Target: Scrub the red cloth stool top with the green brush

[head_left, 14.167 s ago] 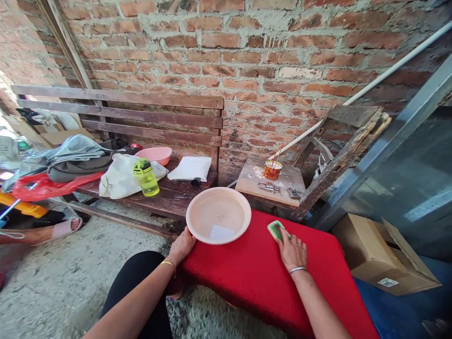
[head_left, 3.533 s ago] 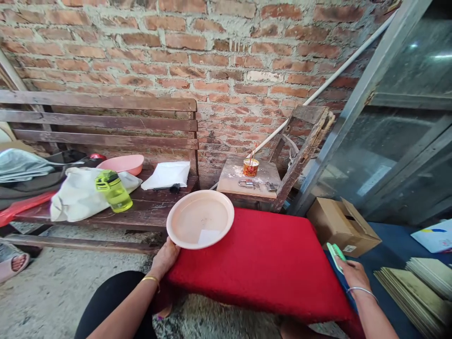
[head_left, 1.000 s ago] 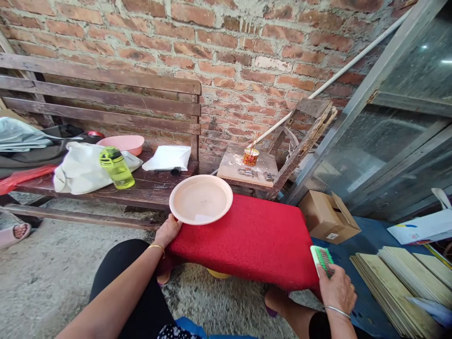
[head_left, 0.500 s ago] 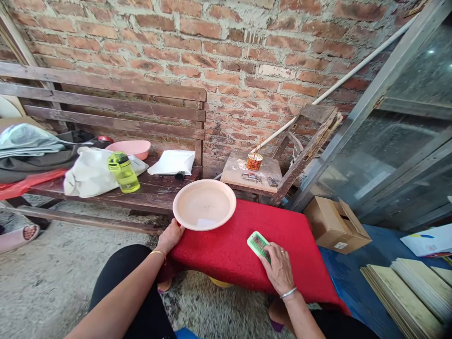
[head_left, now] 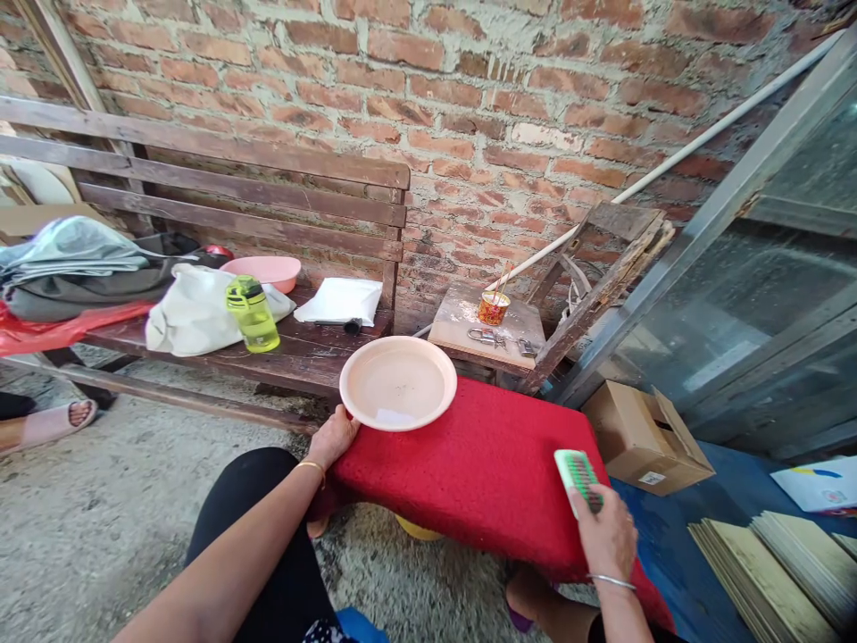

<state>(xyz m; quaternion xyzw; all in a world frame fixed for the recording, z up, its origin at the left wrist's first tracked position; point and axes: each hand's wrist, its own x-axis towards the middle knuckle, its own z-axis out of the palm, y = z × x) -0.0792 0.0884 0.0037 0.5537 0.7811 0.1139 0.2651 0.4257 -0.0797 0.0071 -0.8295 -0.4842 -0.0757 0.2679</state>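
Right hand (head_left: 608,533) grips brush (head_left: 577,475) — carton (head_left: 633,438) near, basin (head_left: 399,386) farther off.

A slim gold-coloured bracelet (head_left: 316,465) circles the wrist of the person's left hand (head_left: 333,436); a smooth silver-coloured bangle (head_left: 611,581) sits behind the right hand (head_left: 609,536). I see bare forearms, black trousers (head_left: 258,545), dark cloth with pale dots (head_left: 321,632) at the lap, and purple footwear (head_left: 519,618), mostly hidden.

The red cloth (head_left: 469,478) bears a basin (head_left: 428,417). On the bench (head_left: 312,359) sit a bag (head_left: 191,313), a bottle (head_left: 255,319) and a packet (head_left: 341,299).
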